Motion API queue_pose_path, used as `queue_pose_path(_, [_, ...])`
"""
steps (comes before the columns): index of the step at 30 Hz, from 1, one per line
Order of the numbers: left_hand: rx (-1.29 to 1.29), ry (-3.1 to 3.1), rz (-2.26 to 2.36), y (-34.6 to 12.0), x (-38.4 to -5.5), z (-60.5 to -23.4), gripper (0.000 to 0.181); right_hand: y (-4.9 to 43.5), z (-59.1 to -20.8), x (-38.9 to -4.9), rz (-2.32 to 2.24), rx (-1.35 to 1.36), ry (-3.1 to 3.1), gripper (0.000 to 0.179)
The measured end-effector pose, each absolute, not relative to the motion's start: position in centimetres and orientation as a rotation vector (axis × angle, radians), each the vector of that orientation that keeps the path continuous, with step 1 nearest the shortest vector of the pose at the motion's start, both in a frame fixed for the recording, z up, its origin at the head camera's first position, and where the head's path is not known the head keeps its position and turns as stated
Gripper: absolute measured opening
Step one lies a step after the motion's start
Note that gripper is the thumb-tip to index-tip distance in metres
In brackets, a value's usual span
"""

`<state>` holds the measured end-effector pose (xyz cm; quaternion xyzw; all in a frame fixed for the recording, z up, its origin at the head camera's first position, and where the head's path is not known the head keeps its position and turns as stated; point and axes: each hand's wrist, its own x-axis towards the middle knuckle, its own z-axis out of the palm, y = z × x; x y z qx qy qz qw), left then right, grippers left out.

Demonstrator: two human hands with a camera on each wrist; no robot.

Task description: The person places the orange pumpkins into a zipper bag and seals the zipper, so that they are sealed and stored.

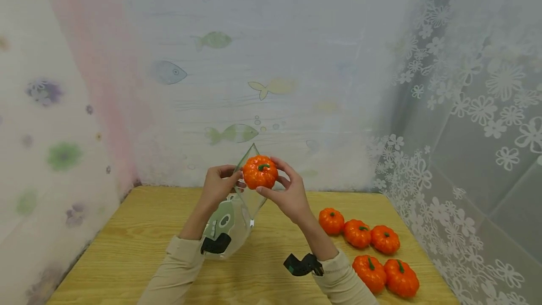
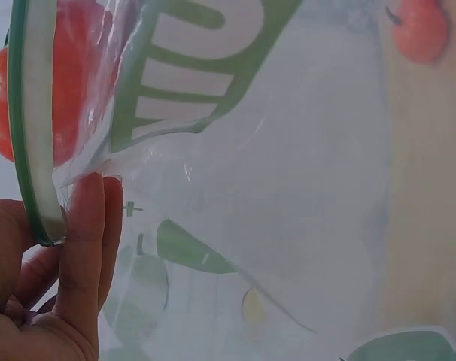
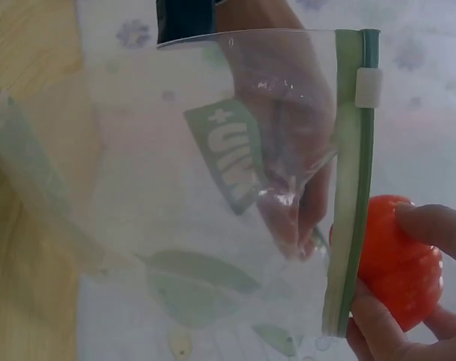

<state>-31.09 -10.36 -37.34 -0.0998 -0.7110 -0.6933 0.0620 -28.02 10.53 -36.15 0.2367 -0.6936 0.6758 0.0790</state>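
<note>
The left hand's grip [image 1: 218,185] pinches the green-banded edge of a clear, crinkled plastic bag [image 1: 223,222] printed with green shapes, its film hanging slack below; the right hand's grip [image 1: 290,196] has thumb and fingers curled around a round, glossy, ribbed orange pumpkin [image 1: 259,173] with a green stem, holding it at the fingertips right at the bag's mouth, while five similar pumpkins [image 1: 386,239] lie on the wood-grained counter [image 1: 144,229]
</note>
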Motion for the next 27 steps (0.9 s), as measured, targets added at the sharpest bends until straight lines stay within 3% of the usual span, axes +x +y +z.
queue_pose_path(27, [-0.278, -2.224, -2.005, -10.9, -31.5, -36.8, 0.027, 10.7, -37.7, -28.7, 1.712, 0.569, -2.306, 0.072])
